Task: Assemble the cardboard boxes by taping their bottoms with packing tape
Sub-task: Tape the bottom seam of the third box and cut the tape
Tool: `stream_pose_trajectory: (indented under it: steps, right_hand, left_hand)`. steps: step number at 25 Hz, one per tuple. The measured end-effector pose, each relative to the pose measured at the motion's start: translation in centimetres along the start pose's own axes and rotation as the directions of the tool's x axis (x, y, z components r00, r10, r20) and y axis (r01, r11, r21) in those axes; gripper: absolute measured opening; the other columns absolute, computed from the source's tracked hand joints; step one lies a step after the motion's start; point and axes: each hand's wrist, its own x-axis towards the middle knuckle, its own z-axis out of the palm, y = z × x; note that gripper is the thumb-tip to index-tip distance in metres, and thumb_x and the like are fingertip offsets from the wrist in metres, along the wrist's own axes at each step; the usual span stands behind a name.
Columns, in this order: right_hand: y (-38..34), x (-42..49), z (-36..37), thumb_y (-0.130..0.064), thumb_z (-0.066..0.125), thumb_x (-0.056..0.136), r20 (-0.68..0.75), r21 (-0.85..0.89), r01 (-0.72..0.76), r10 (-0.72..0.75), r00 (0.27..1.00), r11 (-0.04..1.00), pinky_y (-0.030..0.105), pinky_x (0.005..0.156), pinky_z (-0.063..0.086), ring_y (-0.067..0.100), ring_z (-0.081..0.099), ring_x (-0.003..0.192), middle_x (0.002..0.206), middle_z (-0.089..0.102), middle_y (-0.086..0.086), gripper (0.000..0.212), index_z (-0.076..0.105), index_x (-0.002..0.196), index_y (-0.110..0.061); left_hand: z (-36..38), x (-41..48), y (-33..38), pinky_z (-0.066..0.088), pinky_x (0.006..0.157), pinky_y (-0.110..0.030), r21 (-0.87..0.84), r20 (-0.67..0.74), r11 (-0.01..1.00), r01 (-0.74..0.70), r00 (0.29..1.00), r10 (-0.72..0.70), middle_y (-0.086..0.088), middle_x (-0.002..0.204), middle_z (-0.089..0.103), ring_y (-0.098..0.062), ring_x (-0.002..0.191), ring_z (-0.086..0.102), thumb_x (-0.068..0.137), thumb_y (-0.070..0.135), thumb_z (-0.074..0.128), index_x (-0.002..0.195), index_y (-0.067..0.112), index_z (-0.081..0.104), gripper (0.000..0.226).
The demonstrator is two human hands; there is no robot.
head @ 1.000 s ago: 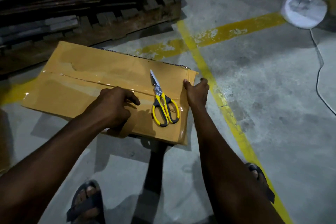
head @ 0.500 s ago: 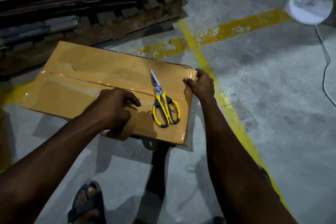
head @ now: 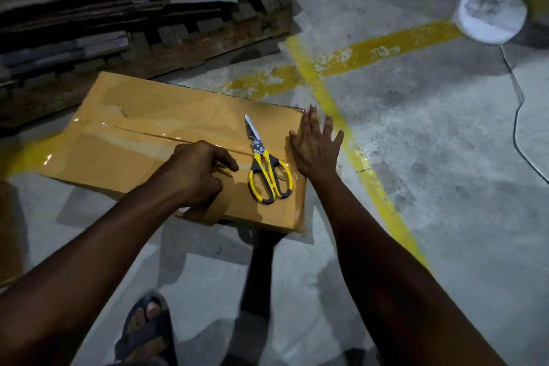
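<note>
A brown cardboard box stands on the concrete floor with its closed flaps up. Clear shiny tape runs along the centre seam. Yellow-handled scissors lie on the box near its right end. My left hand grips a brown roll of packing tape at the box's near edge. At the right end of the box, my right hand lies flat with fingers spread, pressing on the taped edge.
A wooden pallet stacked with flat cardboard sits behind the box. Yellow floor lines cross to the right. A white fan base with a cable stands far right. My sandalled foot is below.
My right hand has let go of the box's right edge and opened flat on top of it, fingers spread. My left hand stays on the tape roll.
</note>
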Motion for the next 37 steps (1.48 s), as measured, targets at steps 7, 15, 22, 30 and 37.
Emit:
stream_pose_trajectory:
  steps: [7,15,22,30,37]
  right_hand:
    - [-0.3,-0.2,0.2,-0.056,0.023,0.102,0.142,-0.103,0.033,-0.019,0.990,0.994,0.072,0.108,0.012,0.044,0.008,0.148,0.166,0.007,0.001,0.071,0.010,0.158,-0.015]
    - [1.1,-8.6,-2.4,-0.052,0.032,0.103,0.323,0.315,-0.064,-0.044,0.946,0.947,0.061,0.115,0.017,0.026,0.008,0.151,0.166,0.002,-0.007,0.065,0.010,0.157,-0.026]
    - [0.6,-19.5,-0.8,-0.073,0.046,0.079,0.302,0.311,-0.073,-0.026,0.953,0.947,0.043,0.081,0.051,0.032,0.057,0.108,0.105,0.065,0.007,0.066,0.051,0.130,-0.031]
    - [1.1,-19.6,-1.2,-0.030,0.063,0.090,0.156,0.093,0.038,-0.052,0.986,0.995,0.039,0.068,0.045,0.031,0.057,0.092,0.093,0.069,0.001,0.011,0.066,0.099,-0.025]
    - [1.5,-17.7,-1.3,-0.024,0.060,0.091,0.118,0.027,0.059,-0.062,0.991,0.998,0.035,0.060,0.043,0.033,0.059,0.084,0.087,0.067,0.004,0.012,0.071,0.094,-0.021]
  left_hand:
    - [-0.6,0.2,-0.7,0.037,0.078,-0.021,-0.029,-0.006,1.000,-0.001,1.000,0.000,-0.009,0.124,0.062,-0.023,0.119,0.053,0.077,-0.004,0.065,0.107,0.028,0.071,0.045]
    - [-0.5,-0.4,-1.3,0.047,0.082,-0.027,-0.006,0.074,0.999,-0.047,0.996,0.048,-0.004,0.120,0.066,-0.021,0.110,0.058,0.073,-0.003,0.069,0.100,0.031,0.071,0.044]
    - [-1.4,-2.2,-1.1,0.038,0.080,-0.022,-0.020,0.055,0.997,-0.076,0.996,0.077,-0.006,0.120,0.066,-0.021,0.111,0.056,0.075,-0.004,0.069,0.108,0.024,0.071,0.044]
    - [-1.5,-2.2,-1.0,0.040,0.081,-0.024,-0.036,0.048,0.998,-0.050,0.997,0.052,-0.007,0.125,0.063,-0.024,0.115,0.053,0.076,-0.004,0.070,0.112,0.024,0.070,0.046]
    - [-1.5,-1.7,-1.5,0.042,0.077,-0.025,-0.062,0.052,0.998,-0.034,0.998,0.037,-0.009,0.123,0.063,-0.022,0.110,0.055,0.075,-0.004,0.070,0.111,0.024,0.071,0.045]
